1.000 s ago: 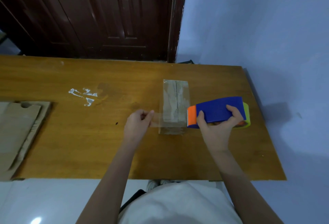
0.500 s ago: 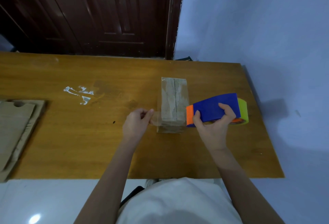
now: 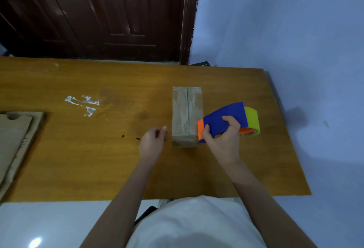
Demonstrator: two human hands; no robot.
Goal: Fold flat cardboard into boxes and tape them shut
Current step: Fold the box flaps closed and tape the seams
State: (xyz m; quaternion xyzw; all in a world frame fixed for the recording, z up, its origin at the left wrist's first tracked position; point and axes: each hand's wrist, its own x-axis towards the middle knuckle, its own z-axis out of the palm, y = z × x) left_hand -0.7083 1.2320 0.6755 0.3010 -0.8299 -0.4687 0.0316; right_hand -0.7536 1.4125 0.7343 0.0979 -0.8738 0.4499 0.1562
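A narrow folded cardboard box (image 3: 187, 110) stands on the wooden table (image 3: 226, 169), its top flaps covered in clear tape. My right hand (image 3: 222, 139) grips a blue, orange and yellow tape dispenser (image 3: 226, 121) pressed against the box's right side near the front end. My left hand (image 3: 152, 141) is just left of the box, its thumb and forefinger pinching the free end of clear tape (image 3: 167, 135) at the box's left side.
Flat cardboard sheets (image 3: 13, 139) lie at the table's left edge. White tape residue (image 3: 84, 104) marks the tabletop left of centre. A dark wooden door (image 3: 98, 15) stands behind the table, and a blue wall (image 3: 295, 31) to the right.
The dispenser has tilted, its front end dropping beside the box's right side. My left hand has drawn the tape end closer to the box's left side.
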